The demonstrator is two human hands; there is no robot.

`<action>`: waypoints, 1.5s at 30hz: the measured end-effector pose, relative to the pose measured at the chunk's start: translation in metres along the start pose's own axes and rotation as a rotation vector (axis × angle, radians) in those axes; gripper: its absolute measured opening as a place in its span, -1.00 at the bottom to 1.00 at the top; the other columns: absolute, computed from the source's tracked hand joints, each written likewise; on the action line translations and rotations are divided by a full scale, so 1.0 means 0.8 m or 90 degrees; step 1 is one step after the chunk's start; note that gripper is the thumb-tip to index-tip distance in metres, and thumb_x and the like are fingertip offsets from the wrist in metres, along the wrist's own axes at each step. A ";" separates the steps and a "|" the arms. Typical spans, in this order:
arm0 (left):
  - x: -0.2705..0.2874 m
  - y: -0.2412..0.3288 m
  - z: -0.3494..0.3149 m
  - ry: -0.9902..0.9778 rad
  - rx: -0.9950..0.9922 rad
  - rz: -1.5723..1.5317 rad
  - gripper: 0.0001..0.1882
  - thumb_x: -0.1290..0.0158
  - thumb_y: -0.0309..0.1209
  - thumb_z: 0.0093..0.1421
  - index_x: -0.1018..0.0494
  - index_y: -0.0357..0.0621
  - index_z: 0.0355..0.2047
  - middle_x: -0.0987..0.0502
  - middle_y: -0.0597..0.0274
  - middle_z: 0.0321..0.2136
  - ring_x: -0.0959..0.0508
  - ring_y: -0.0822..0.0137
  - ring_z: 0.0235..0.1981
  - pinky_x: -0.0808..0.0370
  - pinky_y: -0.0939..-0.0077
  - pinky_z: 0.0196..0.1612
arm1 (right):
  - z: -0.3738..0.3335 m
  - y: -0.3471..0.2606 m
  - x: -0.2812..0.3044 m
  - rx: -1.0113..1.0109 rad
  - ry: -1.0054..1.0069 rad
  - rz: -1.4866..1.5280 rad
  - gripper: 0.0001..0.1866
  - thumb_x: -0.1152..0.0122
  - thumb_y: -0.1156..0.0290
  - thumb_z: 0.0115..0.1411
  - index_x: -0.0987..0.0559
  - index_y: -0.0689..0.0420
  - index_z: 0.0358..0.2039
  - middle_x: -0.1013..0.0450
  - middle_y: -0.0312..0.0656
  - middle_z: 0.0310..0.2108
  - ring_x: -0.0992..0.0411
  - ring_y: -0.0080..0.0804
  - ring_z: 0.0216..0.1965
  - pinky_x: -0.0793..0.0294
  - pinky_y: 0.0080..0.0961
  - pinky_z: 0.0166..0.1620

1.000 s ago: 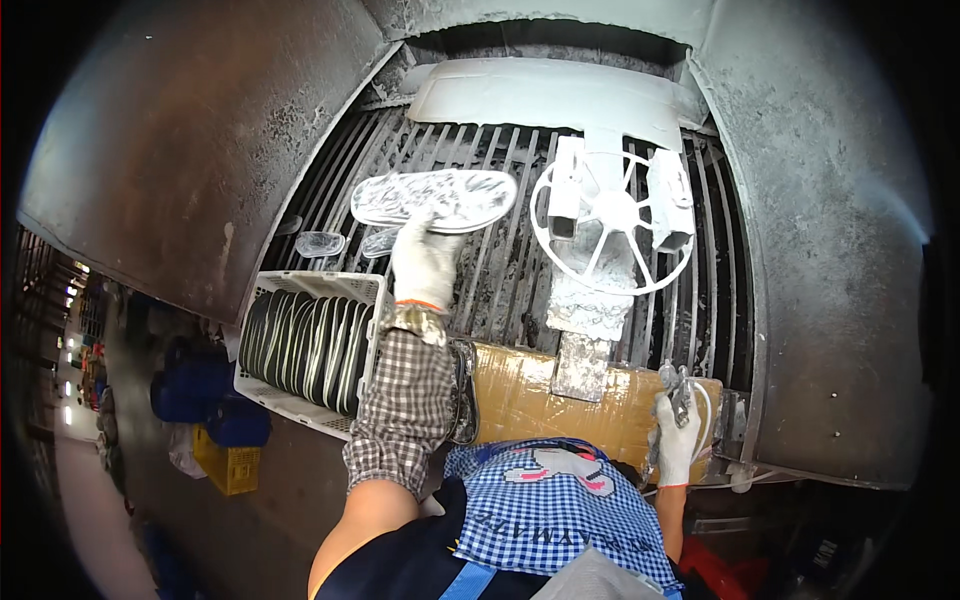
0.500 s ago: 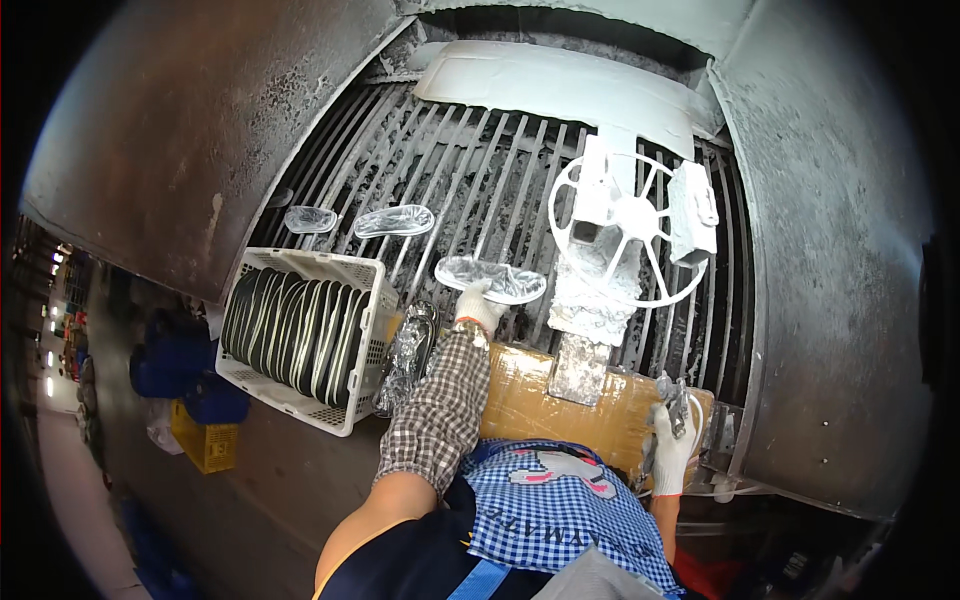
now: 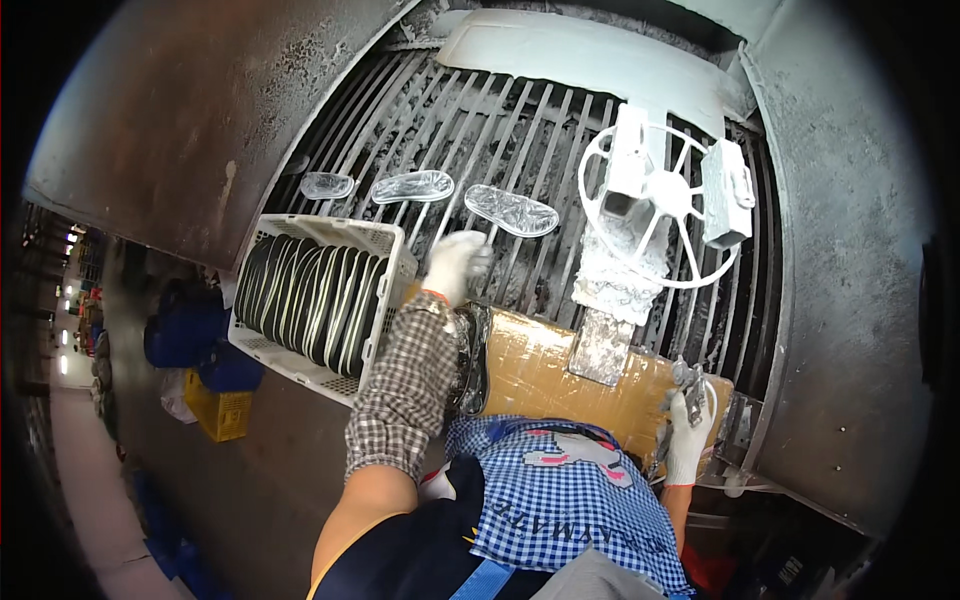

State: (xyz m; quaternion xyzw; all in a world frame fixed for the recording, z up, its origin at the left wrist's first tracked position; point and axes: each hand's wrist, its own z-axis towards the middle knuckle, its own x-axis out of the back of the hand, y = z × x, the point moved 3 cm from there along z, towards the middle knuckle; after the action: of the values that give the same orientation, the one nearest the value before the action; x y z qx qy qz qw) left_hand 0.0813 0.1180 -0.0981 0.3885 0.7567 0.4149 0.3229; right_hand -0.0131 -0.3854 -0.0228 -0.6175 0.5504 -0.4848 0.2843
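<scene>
My left hand (image 3: pixel 456 266), in a white knit glove, is just above the near bars. Its fingers are loosely bent and slightly apart, with nothing visible in them. Beyond it lies a shiny, silvery shoe-sole-shaped piece (image 3: pixel 511 210), flat on the metal grate (image 3: pixel 540 140) and apart from the fingers. Two similar sole-shaped pieces, a middle one (image 3: pixel 412 186) and a left one (image 3: pixel 327 185), rest in line with it. At the lower right, my gloved right hand (image 3: pixel 688 440) is closed around a spray gun (image 3: pixel 690 378), held upright by the cardboard's edge.
A white plastic crate (image 3: pixel 398 290) holds several black soles with pale edges. Tape-covered cardboard (image 3: pixel 530 365) lines the front. A white-coated spoked wheel (image 3: pixel 664 195) with blocks stands at right. Metal walls (image 3: pixel 850 250) flank the grate. A yellow crate (image 3: pixel 215 405) sits lower left.
My left hand has let go of the rightmost sole piece and drawn back to the left. That piece now lies at a different angle. My right hand keeps the spray gun. The view has shifted slightly.
</scene>
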 end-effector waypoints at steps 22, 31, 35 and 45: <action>0.037 0.008 -0.098 0.055 0.125 1.006 0.15 -0.39 -0.06 0.11 -0.01 -0.07 0.58 -0.37 -0.34 0.31 -0.48 -0.21 0.31 -0.47 0.03 0.34 | -0.013 0.000 -0.005 -0.035 -0.019 0.089 -0.45 -0.26 0.36 0.40 -0.48 0.12 0.38 -0.45 -0.41 -0.40 -0.19 -0.74 -0.69 -0.19 -0.68 -0.64; -0.007 0.068 -0.137 0.098 0.082 1.036 0.00 -0.32 -0.12 0.12 -0.18 0.13 0.55 -0.35 -0.28 0.33 -0.52 -0.15 0.27 -0.47 0.12 0.36 | -0.010 0.012 -0.001 0.033 -0.026 0.099 -0.43 -0.25 0.37 0.41 -0.45 0.18 0.40 -0.51 -0.40 -0.28 -0.27 -0.77 -0.56 -0.25 -0.70 -0.53; -0.021 0.102 -0.148 0.151 -0.167 0.805 -0.19 -0.47 -0.07 0.03 -0.50 -0.31 0.18 -0.59 -0.23 0.07 -0.68 0.04 -0.02 -0.62 0.20 0.09 | -0.006 0.031 0.002 0.040 -0.018 0.111 -0.40 -0.27 0.35 0.40 -0.42 0.21 0.41 -0.53 -0.37 -0.22 -0.34 -0.74 -0.46 -0.35 -0.68 -0.41; -0.080 -0.030 -0.136 -0.147 0.183 0.197 -0.57 -0.22 -0.37 0.39 -0.45 -0.28 0.19 -0.69 0.10 -0.27 -0.62 0.34 -0.68 -0.56 0.55 -0.68 | -0.009 0.025 0.007 0.054 -0.039 0.122 -0.31 -0.27 0.32 0.40 -0.34 0.31 0.45 -0.56 -0.24 0.08 -0.47 -0.60 -0.09 -0.49 -0.57 0.05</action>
State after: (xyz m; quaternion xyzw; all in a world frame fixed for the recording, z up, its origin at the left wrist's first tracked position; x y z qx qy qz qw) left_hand 0.0167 0.0133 -0.0596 0.5869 0.6974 0.3003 0.2811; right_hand -0.0283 -0.3940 -0.0364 -0.5642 0.5767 -0.4591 0.3719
